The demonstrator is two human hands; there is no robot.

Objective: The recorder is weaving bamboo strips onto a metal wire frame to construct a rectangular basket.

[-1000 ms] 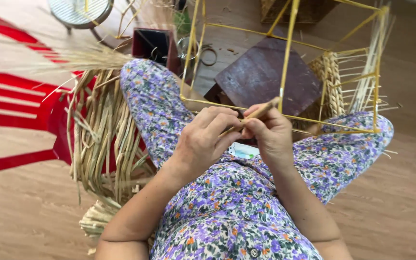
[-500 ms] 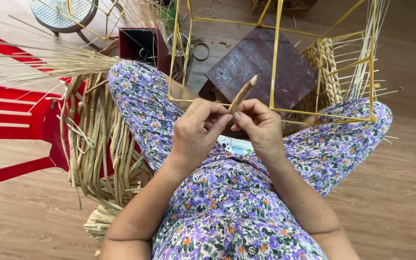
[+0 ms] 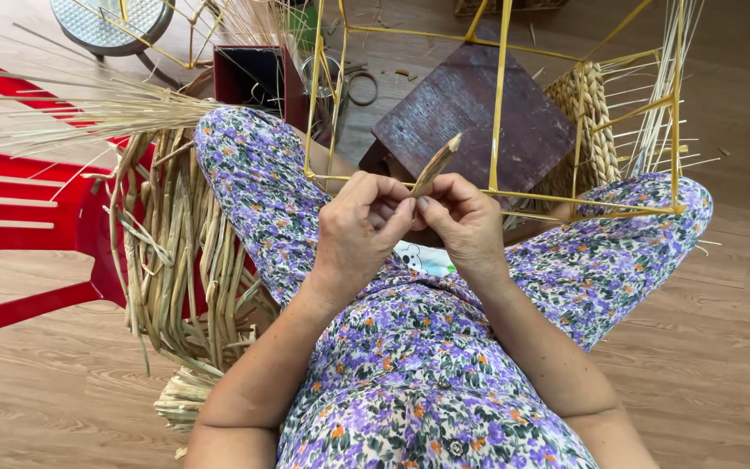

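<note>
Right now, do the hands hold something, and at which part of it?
Yes. Both the left hand and the right hand pinch a short tan reed strip at its lower end, between the fingertips; its upper end sticks up free, in front of the yellow wire frame.

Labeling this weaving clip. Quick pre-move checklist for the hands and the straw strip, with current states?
1. Left hand pinching the straw strip: ok.
2. Right hand also on the strip: ok.
3. Strip tip clear of the yellow wire frame: cannot tell, they overlap in view.
4. Frame resting across the lap: ok.
5. Spare straw bundle beside the left leg: ok.
6. Strip's lower end visible: not ok, hidden by fingers.
</note>
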